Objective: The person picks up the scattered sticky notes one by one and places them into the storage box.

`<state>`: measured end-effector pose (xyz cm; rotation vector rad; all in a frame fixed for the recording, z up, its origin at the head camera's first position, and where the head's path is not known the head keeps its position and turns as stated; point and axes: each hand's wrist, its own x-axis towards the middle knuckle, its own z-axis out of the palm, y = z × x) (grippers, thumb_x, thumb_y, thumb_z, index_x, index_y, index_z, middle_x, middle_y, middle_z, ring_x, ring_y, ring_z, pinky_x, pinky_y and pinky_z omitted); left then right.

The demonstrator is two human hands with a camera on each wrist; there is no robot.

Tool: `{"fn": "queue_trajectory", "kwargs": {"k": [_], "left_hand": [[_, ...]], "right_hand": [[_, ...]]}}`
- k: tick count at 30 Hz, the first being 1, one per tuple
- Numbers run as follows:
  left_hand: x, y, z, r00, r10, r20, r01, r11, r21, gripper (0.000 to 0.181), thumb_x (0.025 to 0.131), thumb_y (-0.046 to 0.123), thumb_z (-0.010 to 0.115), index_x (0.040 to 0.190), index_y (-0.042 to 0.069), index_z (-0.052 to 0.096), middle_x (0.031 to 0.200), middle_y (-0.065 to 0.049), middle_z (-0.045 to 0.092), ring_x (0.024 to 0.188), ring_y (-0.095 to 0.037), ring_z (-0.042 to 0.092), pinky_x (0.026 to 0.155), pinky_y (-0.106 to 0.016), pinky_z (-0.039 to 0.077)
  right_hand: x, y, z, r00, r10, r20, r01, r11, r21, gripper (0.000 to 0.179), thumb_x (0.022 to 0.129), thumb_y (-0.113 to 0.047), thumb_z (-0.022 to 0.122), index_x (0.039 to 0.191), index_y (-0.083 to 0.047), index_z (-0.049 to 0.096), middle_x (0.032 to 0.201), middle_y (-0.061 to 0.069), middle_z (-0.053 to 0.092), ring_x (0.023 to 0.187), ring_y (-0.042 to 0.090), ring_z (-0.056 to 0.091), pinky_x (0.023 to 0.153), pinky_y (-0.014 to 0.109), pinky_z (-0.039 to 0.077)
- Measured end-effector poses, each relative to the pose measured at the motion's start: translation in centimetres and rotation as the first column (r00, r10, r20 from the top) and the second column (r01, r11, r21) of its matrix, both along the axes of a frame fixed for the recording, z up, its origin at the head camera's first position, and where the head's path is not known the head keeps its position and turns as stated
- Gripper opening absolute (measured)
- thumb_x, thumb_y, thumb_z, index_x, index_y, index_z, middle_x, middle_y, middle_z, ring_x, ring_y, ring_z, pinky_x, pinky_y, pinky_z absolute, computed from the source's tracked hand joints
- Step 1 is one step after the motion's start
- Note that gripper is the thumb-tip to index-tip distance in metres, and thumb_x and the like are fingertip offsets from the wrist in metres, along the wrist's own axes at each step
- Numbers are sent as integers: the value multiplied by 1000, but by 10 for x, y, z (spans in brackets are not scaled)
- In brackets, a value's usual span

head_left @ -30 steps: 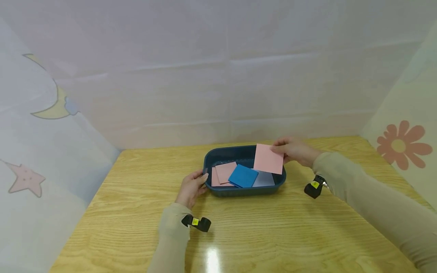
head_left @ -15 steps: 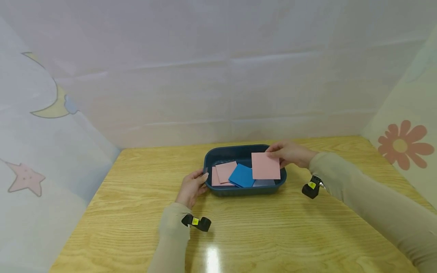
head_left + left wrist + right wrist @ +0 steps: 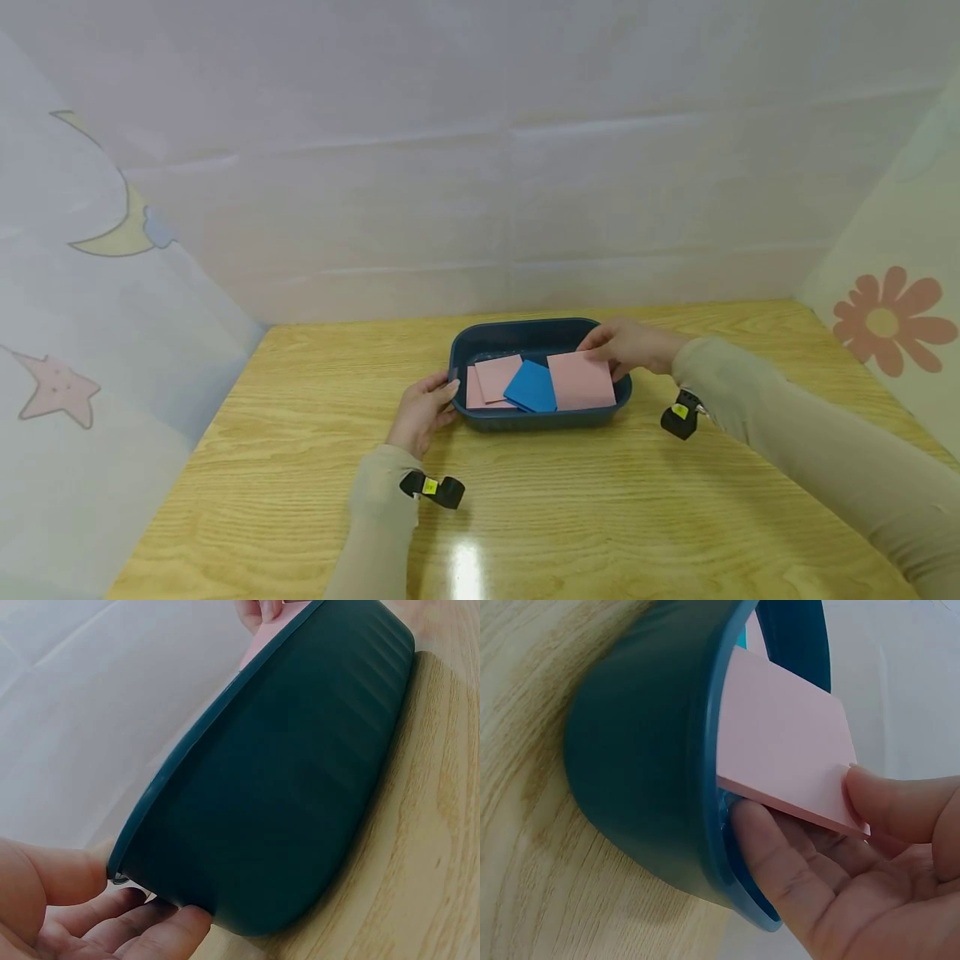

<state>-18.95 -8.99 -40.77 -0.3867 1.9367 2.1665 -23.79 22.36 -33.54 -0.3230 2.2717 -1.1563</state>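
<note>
A dark teal plastic basin stands on the wooden table. My left hand grips its left end, thumb over the rim and fingers under it against the outer wall. At the other end my right hand pinches a pink sticky note pad between thumb and fingers. The pad slants down into the basin's right part, its lower edge inside the rim. Left of it in the basin lie a blue pad and overlapping pink notes. The pale pad at the right is hidden under the held one.
The wooden table extends in front of the basin and to both sides. A pale sheet wall rises close behind it. Black wrist cameras hang from both sleeves.
My right hand has lowered the pink pad into the basin's right part, moving slightly left and toward me, covering the pale pad. The left hand keeps its grip on the rim.
</note>
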Motion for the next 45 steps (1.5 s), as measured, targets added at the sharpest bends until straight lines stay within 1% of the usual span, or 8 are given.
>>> {"fn": "queue_trajectory", "kwargs": {"k": [6,20,22,25,29,32,36,45], "left_hand": [[-1,1,0,1000,-2,4,2,1000,1,41,100,8,54,139,-4,49,137,-22,52,117,-29,54,99,-47,45],[-1,2,0,1000,-6,4,6,1000,-3,42,100,9,55,139,-3,49,136,-23,52,116,-28,55,98,-46,46],[-1,2,0,1000,-8,-1,8,1000,-2,42,100,8,55,139,-4,49,136,-23,52,116,-29,55,98,-46,46],[-1,2,1,1000,-6,-6,6,1000,-3,41,100,8,54,139,-4,49,136,-23,52,116,-29,55,97,-46,46],[-1,3,1,1000,-1,-11,1,1000,2,40,100,6,53,138,-6,49,135,-24,53,115,-29,56,94,-42,49],[-1,4,0,1000,0,-11,0,1000,4,39,100,5,53,137,-6,49,135,-24,53,116,-29,55,92,-42,50],[-2,4,0,1000,-2,-10,2,1000,-2,40,100,6,53,138,-6,48,136,-24,52,117,-30,55,95,-44,48],[-2,3,-1,1000,-14,-7,14,1000,-14,41,100,7,53,139,-5,47,137,-24,51,117,-30,54,99,-48,44]], "right_hand": [[1,-5,-2,1000,14,-7,-14,999,29,29,100,-4,50,124,10,57,109,19,63,82,23,61,74,40,56],[0,-12,-3,999,43,-5,-41,989,145,29,100,1,45,125,10,58,108,19,63,81,24,62,76,39,56],[0,-13,-3,999,49,-14,-47,986,158,31,100,2,45,126,11,56,113,23,61,84,26,62,76,40,56],[0,-13,-2,998,51,-21,-47,983,176,34,100,2,45,130,15,51,127,30,53,99,34,61,79,41,56],[0,-13,-2,998,57,-28,-51,979,198,38,100,2,45,133,19,43,138,35,42,121,44,49,84,42,54],[-1,-13,-2,998,53,-32,-45,977,209,39,100,1,46,134,20,42,138,35,41,124,45,45,89,44,52],[0,-13,-3,999,32,-40,-23,977,212,39,100,0,47,133,20,42,137,35,43,123,45,46,94,47,49],[4,-10,-3,998,-12,-57,20,989,144,39,101,1,44,136,19,39,140,35,40,127,45,43,99,50,44]]}}
